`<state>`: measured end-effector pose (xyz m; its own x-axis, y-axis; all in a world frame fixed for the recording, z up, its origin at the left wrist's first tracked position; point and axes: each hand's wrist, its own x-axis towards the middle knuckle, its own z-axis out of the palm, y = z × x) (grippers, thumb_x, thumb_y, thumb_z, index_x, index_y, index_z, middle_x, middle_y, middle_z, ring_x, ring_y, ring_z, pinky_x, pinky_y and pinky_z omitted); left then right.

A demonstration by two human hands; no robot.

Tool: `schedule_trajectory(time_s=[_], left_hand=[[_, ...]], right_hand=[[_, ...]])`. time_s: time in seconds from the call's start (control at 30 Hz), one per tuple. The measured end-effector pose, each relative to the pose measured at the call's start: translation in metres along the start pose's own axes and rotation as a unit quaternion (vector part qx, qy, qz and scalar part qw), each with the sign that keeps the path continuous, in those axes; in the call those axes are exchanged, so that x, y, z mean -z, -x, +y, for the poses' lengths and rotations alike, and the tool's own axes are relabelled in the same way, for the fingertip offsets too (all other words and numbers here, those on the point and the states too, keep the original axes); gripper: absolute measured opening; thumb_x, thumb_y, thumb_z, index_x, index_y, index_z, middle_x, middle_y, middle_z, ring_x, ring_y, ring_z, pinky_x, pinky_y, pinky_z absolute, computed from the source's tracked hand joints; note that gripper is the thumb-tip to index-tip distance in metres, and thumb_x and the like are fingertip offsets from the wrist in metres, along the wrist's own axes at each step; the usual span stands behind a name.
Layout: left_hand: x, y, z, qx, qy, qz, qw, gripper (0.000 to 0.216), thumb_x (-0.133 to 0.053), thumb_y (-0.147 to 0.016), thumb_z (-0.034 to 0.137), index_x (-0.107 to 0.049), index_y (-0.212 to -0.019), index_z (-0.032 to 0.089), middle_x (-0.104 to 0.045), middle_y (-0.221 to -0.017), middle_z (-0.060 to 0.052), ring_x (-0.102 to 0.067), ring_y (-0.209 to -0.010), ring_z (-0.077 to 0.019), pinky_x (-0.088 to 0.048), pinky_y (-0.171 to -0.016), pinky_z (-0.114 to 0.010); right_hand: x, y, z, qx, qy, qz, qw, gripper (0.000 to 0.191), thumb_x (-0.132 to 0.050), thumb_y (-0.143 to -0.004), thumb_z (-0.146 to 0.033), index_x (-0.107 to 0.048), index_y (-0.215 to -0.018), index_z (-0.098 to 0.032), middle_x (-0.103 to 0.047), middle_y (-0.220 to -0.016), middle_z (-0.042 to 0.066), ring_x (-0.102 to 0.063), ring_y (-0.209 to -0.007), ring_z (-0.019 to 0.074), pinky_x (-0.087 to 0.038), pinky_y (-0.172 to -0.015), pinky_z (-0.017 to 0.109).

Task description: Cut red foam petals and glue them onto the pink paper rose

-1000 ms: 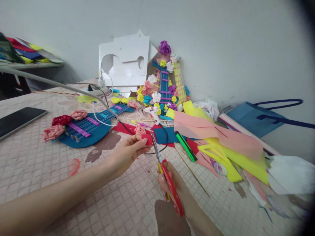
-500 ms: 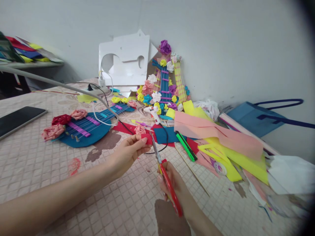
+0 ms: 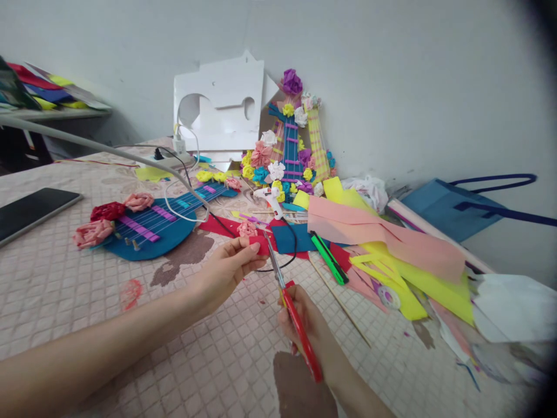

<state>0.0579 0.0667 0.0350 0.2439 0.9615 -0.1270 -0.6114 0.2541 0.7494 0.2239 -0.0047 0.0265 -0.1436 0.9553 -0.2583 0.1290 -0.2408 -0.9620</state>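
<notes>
Between the thumb and fingers of my left hand [image 3: 232,261] is a small piece of red paper [image 3: 261,246]. My right hand [image 3: 300,319] is closed around red-handled scissors [image 3: 301,331], whose blades point up and away, right at the paper's right edge. A bit of red also shows by my right fingers. Just beyond the paper lie a pink paper flower [image 3: 247,229] and a larger red sheet [image 3: 217,227]. To the left rests a blue guitar-shaped cutout [image 3: 163,241] with purple strips, strings and paper roses.
A white glue gun [image 3: 270,200] stands behind my hands, its black cord looping nearby. A green cutter [image 3: 329,259], a thin stick [image 3: 342,305] and pink and yellow paper [image 3: 387,238] lie right. A phone [image 3: 37,212] is far left. Flower-covered guitars [image 3: 292,145] lean on the wall.
</notes>
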Motion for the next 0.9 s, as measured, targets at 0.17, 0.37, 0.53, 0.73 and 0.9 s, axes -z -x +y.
schedule_trajectory(time_s=[0.17, 0.37, 0.53, 0.73, 0.9], left_hand=[[0.000, 0.000, 0.000, 0.000, -0.005, 0.001, 1.000, 0.021, -0.076, -0.071, 0.021, -0.055, -0.071, 0.016, -0.066, -0.074, 0.002, -0.065, -0.074, -0.0111, -0.051, -0.081, -0.026], [0.001, 0.000, -0.001, -0.001, -0.006, -0.005, 1.000, 0.021, -0.076, -0.071, 0.021, -0.055, -0.070, 0.016, -0.066, -0.075, 0.002, -0.065, -0.075, -0.0117, -0.050, -0.081, -0.026], [0.002, -0.002, 0.002, 0.004, -0.013, 0.007, 1.000, 0.022, -0.077, -0.069, 0.022, -0.056, -0.072, 0.017, -0.066, -0.076, 0.001, -0.065, -0.076, -0.0129, -0.050, -0.079, -0.027], [0.022, -0.032, 0.008, -0.037, -0.273, -0.046, 0.960, 0.016, -0.073, -0.072, 0.023, -0.059, -0.067, 0.016, -0.058, -0.056, 0.003, -0.050, -0.049, -0.0075, -0.037, -0.051, -0.021], [0.040, -0.059, -0.001, -0.165, -0.485, -0.072, 0.856, 0.009, -0.071, -0.069, 0.017, -0.064, -0.075, 0.018, -0.062, -0.063, 0.000, -0.057, -0.058, -0.0140, -0.038, -0.054, -0.023]], right_hand=[[0.000, 0.001, -0.006, -0.019, -0.027, 0.009, 0.999, 0.033, -0.072, -0.067, -0.043, -0.047, -0.076, -0.024, -0.043, -0.060, -0.007, -0.039, -0.046, 0.0075, -0.039, -0.037, 0.017], [-0.001, -0.002, 0.001, -0.009, -0.007, 0.011, 1.000, 0.035, -0.071, -0.066, -0.047, -0.047, -0.077, -0.024, -0.042, -0.058, -0.008, -0.039, -0.041, 0.0069, -0.039, -0.034, 0.018], [0.001, -0.006, 0.008, 0.012, 0.027, 0.036, 0.999, 0.039, -0.071, -0.067, -0.050, -0.044, -0.077, -0.024, -0.042, -0.059, -0.009, -0.038, -0.038, 0.0055, -0.036, -0.031, 0.018], [0.016, -0.009, 0.002, 0.003, 0.021, 0.072, 0.997, 0.051, -0.063, -0.065, -0.065, -0.041, -0.080, -0.023, -0.041, -0.056, -0.010, -0.034, -0.035, 0.0043, -0.034, -0.030, 0.017], [0.028, -0.013, 0.002, 0.015, 0.009, 0.090, 0.996, 0.051, -0.064, -0.065, -0.065, -0.038, -0.078, -0.022, -0.042, -0.055, -0.010, -0.038, -0.038, 0.0048, -0.035, -0.032, 0.016]])
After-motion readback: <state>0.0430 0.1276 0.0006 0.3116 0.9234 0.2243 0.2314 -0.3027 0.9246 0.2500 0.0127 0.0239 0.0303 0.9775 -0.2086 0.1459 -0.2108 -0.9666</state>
